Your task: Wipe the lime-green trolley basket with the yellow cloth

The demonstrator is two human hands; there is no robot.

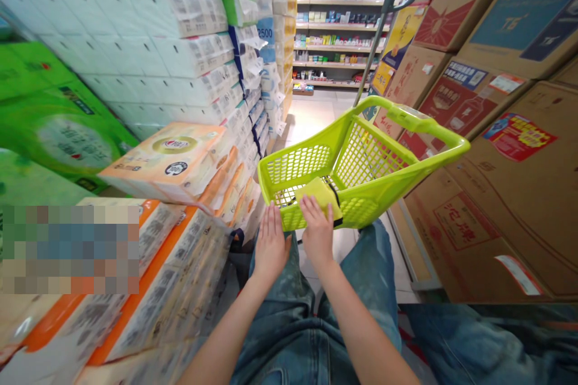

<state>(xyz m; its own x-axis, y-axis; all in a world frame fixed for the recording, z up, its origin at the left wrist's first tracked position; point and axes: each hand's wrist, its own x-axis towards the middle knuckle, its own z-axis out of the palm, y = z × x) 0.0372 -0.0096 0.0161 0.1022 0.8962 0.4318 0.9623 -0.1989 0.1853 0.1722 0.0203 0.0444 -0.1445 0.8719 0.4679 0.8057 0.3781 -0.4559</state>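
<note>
A lime-green shopping basket [295, 165] with mesh walls and a raised handle stands tilted before my knees. My left hand [272, 243] lies with fingers stretched out against its near left corner. Over the near rim, a yellow cloth [323, 191] with a black edge is draped partly into the basket. My right hand [317, 231] presses on this cloth, fingers over it and thumb at its right side, holding it against the rim. The fingertips' underside is hidden.
Stacked tissue packs [189, 60] rise on the left, with an orange-topped tissue pack [167, 153] nearer. Cardboard cartons [510, 204] line the right. A grey pole [374, 42] stands behind the basket. Goods shelves [338, 27] close the aisle's far end. Someone's denim-clad leg [478, 343] shows lower right.
</note>
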